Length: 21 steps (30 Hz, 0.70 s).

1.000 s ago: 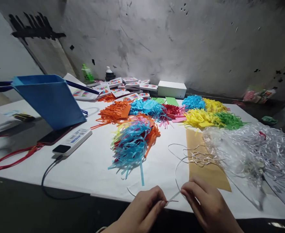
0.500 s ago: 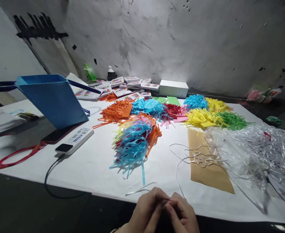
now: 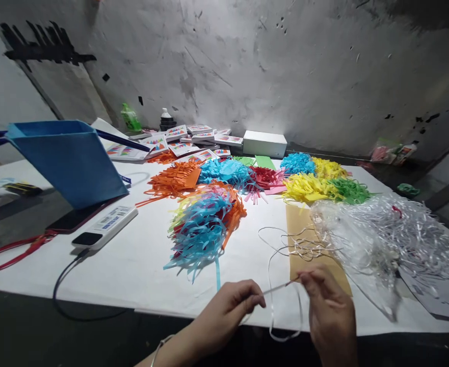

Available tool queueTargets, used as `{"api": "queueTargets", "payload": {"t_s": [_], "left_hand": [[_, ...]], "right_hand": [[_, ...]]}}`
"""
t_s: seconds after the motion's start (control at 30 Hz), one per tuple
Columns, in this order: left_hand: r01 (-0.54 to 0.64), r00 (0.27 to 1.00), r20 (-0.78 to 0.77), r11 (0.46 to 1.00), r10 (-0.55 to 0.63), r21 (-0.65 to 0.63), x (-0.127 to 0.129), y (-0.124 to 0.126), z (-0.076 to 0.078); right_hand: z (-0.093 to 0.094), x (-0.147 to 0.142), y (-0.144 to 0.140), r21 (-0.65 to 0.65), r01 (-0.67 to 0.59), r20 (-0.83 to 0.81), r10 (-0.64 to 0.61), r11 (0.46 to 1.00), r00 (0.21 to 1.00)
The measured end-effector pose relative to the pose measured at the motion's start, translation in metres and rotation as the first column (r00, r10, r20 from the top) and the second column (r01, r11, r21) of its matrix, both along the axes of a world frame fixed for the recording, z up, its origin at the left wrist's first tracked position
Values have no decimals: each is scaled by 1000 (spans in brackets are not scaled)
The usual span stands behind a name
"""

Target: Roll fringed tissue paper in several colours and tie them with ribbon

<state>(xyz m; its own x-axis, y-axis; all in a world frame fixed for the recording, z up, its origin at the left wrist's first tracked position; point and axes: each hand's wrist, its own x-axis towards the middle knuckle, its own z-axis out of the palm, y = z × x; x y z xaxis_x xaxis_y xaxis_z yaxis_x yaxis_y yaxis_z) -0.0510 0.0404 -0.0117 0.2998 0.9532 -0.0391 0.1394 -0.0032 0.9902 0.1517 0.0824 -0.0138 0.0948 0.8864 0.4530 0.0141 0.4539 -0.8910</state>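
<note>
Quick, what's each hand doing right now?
Left hand: closed, pinching the thin silver ribbon.
Right hand: closed, pinching the same ribbon's other end.

Both forearms are bare, with no sleeves in view. The left hand (image 3: 230, 313) has a thin silver bangle (image 3: 159, 347) round the wrist, near the lower edge of the view. The right hand (image 3: 329, 311) wears no ring, watch or glove.

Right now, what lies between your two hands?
In the head view, only a taut stretch of thin silver ribbon, pinched by the left hand and the right hand, with white table covering beneath; its slack loops below.
</note>
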Motion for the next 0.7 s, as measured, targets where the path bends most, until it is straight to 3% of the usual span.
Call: {"api": "queueTargets", "payload": {"t_s": [0.13, 0.3, 0.37, 0.5, 0.6, 0.67, 0.7], "left_hand": [[-95, 992, 74, 993, 99, -64, -20, 15, -1], [-242, 970, 12, 967, 243, -81, -50, 27, -2], [-333, 935, -127, 943, 331, 5, -68, 33, -2], [-433, 783, -372, 866, 499, 250, -101, 47, 2], [-458, 721, -380, 810, 580, 367, -88, 52, 10], [-383, 786, -324, 827, 526, 411, -55, 47, 15], [-284, 873, -271, 873, 407, 396, -33, 43, 17]], "right_hand": [[13, 23, 32, -111, 112, -208, -134, 987, 969], [28, 58, 70, -54, 263, -263, -268, 963, 927], [33, 77, 85, -15, 327, -261, -320, 945, 911], [46, 102, 96, 68, 415, -164, -400, 907, 902], [55, 85, 76, 124, 321, 68, -331, 939, 941], [58, 58, 53, 125, 98, 278, -129, 987, 952], [58, 44, 42, 130, -33, 367, -17, 991, 930]]}}
